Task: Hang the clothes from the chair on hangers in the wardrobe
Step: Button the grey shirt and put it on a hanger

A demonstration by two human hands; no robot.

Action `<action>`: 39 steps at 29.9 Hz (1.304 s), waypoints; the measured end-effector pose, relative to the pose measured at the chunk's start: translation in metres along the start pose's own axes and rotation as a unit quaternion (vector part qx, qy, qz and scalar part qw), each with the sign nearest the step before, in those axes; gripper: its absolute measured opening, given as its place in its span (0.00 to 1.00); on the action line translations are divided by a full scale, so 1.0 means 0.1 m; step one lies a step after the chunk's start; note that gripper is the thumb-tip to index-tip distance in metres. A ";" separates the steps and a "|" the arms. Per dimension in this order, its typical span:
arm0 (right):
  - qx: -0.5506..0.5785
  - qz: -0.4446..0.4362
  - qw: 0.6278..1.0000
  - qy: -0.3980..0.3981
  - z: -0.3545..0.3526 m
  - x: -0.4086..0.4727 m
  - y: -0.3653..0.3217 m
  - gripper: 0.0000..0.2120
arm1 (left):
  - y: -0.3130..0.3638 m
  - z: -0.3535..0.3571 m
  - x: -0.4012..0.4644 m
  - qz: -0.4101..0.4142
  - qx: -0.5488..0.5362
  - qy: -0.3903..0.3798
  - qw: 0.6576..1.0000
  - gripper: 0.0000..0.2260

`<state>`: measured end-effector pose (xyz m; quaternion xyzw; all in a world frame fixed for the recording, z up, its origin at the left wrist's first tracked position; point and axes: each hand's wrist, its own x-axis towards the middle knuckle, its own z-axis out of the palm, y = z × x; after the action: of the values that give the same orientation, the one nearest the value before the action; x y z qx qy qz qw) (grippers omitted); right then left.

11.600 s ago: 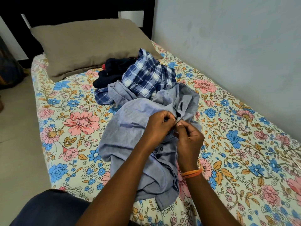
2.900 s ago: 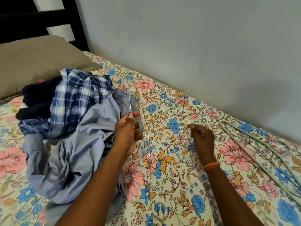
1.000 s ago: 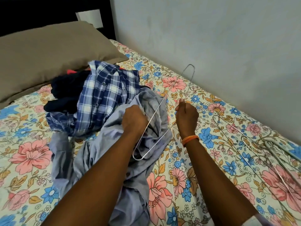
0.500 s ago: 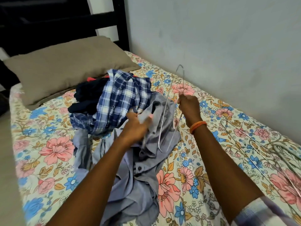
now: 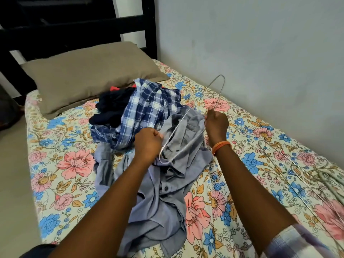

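Observation:
A crumpled grey-blue shirt (image 5: 163, 198) lies on the floral bedsheet (image 5: 61, 164) in front of me. My left hand (image 5: 148, 143) grips the shirt's collar edge. My right hand (image 5: 216, 123) grips a thin metal wire hanger (image 5: 216, 86) by its middle. The hanger's lower end lies over the shirt's collar opening beside my left hand, and its upper end points toward the wall. Behind the grey shirt lie a blue-and-white plaid shirt (image 5: 149, 107) and a dark navy garment (image 5: 113, 107).
Several more wire hangers (image 5: 301, 175) lie on the sheet at the right. A brown pillow (image 5: 89, 75) rests at the bed's head against a black headboard (image 5: 74, 28). A pale wall (image 5: 260, 53) runs along the bed's right side. Floor (image 5: 13, 174) shows at the left.
The right hand has tilted the hanger so its lower end now lies across the shirt's collar. The left hand has shifted its hold along the collar edge. The view rose slightly.

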<state>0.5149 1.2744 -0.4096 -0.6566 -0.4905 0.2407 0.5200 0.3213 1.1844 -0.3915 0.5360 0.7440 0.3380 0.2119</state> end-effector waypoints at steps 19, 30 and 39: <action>0.019 -0.210 0.955 0.211 -0.02 -0.24 -1.14 0.23 | 0.39 -0.99 -0.47 0.137 -0.094 -0.001 0.986 0.10; 0.075 -0.203 0.944 0.249 -0.05 -0.33 -1.44 0.22 | 0.08 -1.26 -0.70 0.108 -0.112 -0.068 0.985 0.15; -0.188 -0.459 0.858 0.133 1.09 -1.18 -1.53 0.24 | -0.65 -1.87 0.06 0.103 -0.355 -0.019 0.929 0.09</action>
<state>0.3173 1.2141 -0.3297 -0.4681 -0.6981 -0.2120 0.4987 0.1500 1.1252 -0.3117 0.5059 0.5117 0.5902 0.3661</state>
